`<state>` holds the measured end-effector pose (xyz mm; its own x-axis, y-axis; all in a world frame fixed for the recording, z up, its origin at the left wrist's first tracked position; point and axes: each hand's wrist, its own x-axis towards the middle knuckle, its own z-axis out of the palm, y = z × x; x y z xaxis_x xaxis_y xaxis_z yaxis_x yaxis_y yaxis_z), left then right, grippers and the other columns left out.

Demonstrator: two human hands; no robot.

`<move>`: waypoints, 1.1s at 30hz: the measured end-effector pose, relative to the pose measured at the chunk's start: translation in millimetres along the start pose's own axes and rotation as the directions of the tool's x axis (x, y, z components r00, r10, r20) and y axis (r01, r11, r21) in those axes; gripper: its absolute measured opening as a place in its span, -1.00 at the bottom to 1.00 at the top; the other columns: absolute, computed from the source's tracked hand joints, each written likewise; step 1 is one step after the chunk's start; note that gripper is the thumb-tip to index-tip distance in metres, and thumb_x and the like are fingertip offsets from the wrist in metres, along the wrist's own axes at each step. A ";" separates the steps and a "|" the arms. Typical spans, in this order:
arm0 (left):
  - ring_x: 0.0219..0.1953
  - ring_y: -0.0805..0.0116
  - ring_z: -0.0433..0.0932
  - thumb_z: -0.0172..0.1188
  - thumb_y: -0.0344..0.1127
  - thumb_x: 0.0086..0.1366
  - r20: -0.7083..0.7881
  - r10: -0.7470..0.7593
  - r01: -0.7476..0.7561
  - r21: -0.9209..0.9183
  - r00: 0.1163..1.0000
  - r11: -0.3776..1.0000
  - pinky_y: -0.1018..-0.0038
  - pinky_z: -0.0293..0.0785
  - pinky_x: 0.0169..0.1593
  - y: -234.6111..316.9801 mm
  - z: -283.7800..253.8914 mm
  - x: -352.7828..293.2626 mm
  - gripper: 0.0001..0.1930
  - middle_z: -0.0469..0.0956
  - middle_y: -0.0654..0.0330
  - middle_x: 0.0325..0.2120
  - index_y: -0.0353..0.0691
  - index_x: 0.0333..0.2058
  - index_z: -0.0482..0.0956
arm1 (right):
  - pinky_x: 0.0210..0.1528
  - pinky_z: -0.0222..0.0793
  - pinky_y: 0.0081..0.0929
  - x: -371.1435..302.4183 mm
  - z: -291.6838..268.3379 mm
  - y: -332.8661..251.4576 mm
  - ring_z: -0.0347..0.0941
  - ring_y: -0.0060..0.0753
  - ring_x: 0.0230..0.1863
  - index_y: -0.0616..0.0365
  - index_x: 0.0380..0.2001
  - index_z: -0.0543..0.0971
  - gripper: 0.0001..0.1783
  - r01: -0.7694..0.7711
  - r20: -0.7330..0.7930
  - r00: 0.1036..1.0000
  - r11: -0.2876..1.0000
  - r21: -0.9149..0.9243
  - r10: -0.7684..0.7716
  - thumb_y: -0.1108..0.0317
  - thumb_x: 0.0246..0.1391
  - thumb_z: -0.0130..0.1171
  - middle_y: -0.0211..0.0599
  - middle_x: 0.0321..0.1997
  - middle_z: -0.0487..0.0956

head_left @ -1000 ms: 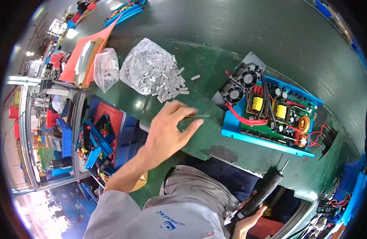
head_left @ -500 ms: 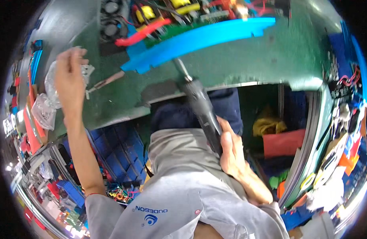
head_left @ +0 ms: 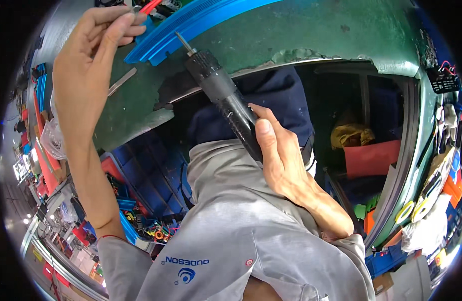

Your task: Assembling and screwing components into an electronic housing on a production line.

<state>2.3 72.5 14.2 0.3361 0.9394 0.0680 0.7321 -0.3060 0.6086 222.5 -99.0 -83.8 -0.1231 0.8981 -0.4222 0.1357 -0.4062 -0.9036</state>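
My right hand (head_left: pixel 283 155) is wrapped round the black electric screwdriver (head_left: pixel 223 95), which tilts up and to the left. The bit's tip lies over the blue ribbed metal housing (head_left: pixel 191 25) in this view; whether it touches I cannot tell. My left hand (head_left: pixel 90 60) is raised at the upper left, thumb and fingers pinched together beside the housing's left end. Something small and metallic shows at the fingertips, too small to name. A red sleeve or wire (head_left: pixel 149 7) lies right beside them. Most of the circuit parts behind the housing are cut off by the upper edge.
The green bench mat (head_left: pixel 316 40) has a torn, ragged front edge. A thin tweezer-like tool (head_left: pixel 122 81) lies near my left wrist, with a clear plastic bag (head_left: pixel 53 140) farther left. Under the bench are a pink-red sheet (head_left: pixel 372 158) and blue bins (head_left: pixel 148 160).
My left hand has moved up and right, from above the plastic bag to the housing's left end, and its fingers have closed. The screwdriver leans farther left. The housing sits higher in view.
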 end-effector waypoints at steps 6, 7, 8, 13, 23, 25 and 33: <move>-0.14 0.45 0.65 0.28 -0.38 0.33 -0.036 0.099 -0.097 0.064 0.994 0.993 0.52 0.48 0.09 -7.5 1.5 7.0 -0.77 0.70 0.21 -0.23 -0.24 -0.05 0.67 | -0.17 0.36 -0.41 4.4 -4.2 -5.4 0.47 -0.35 -0.34 0.29 0.24 0.38 -0.29 -0.042 0.054 0.998 0.999 -0.021 0.043 -0.13 0.47 -0.40 -0.13 -0.42 0.55; -0.14 0.45 0.65 0.28 -0.38 0.33 -0.032 0.099 -0.096 0.062 0.995 0.993 0.52 0.48 0.09 -4.9 3.0 6.6 -0.77 0.70 0.21 -0.23 -0.24 -0.05 0.67 | -0.26 0.37 -0.27 5.8 -0.6 1.1 0.51 -0.11 -0.40 0.28 0.19 0.39 -0.41 0.049 -0.006 0.999 0.999 -0.016 -0.049 -0.02 0.47 -0.29 -0.06 -0.49 0.53; -0.17 0.45 0.65 0.30 -0.35 0.30 -0.052 0.074 -0.063 0.195 0.996 0.979 0.54 0.49 0.05 -2.0 3.8 5.5 -0.78 0.69 0.23 -0.21 -0.25 -0.10 0.69 | -0.36 0.39 -0.12 6.9 1.0 4.9 0.55 0.13 -0.45 0.26 0.14 0.41 -0.53 0.138 -0.066 0.988 0.990 -0.017 -0.139 0.09 0.47 -0.19 0.00 -0.55 0.52; -0.02 0.28 0.61 0.32 -0.37 0.24 0.048 0.346 -0.328 0.456 0.937 0.827 0.46 0.48 0.09 -9.8 -1.6 11.3 -0.82 0.62 0.18 0.00 -0.25 -0.19 0.73 | -0.36 0.40 -0.11 10.2 0.4 4.0 0.56 0.13 -0.45 0.25 0.14 0.41 -0.55 0.154 -0.054 0.986 0.987 -0.036 -0.156 0.11 0.46 -0.15 0.00 -0.55 0.53; 0.20 0.25 0.47 0.28 -0.37 0.30 0.162 0.292 -0.330 0.591 0.942 0.736 0.34 0.31 0.30 -16.8 5.4 23.3 -0.83 0.48 0.16 0.21 -0.24 -0.17 0.73 | -0.35 0.43 -0.16 9.6 2.4 -0.9 0.58 0.09 -0.43 0.26 0.13 0.43 -0.55 0.112 -0.059 0.992 0.994 -0.005 -0.112 0.11 0.42 -0.06 0.03 -0.49 0.56; 0.22 0.23 0.46 0.28 -0.37 0.30 0.181 0.313 -0.357 0.597 0.932 0.718 0.33 0.30 0.31 -20.2 3.8 27.1 -0.83 0.47 0.15 0.22 -0.24 -0.17 0.73 | -0.36 0.43 -0.18 7.6 5.6 -2.0 0.58 0.09 -0.42 0.27 0.13 0.43 -0.55 0.132 -0.081 0.988 0.990 -0.041 -0.135 0.11 0.42 -0.05 0.05 -0.47 0.57; 0.33 0.12 0.34 0.27 -0.37 0.30 0.230 0.334 -0.403 0.605 0.914 0.686 0.25 0.23 0.36 -20.1 3.3 32.8 -0.82 0.41 0.07 0.27 -0.28 -0.17 0.72 | -0.34 0.30 -0.49 7.8 6.4 -3.2 0.39 -0.49 -0.48 0.26 0.06 0.49 -0.42 -0.034 0.024 0.999 0.988 0.154 0.031 -0.03 0.50 -0.30 -0.31 -0.50 0.54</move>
<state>0.5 109.0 1.6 0.6881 0.7208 0.0835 0.7256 -0.6824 -0.0883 214.8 -91.8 -84.7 -0.1420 0.8808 -0.4517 -0.0128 -0.4580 -0.8889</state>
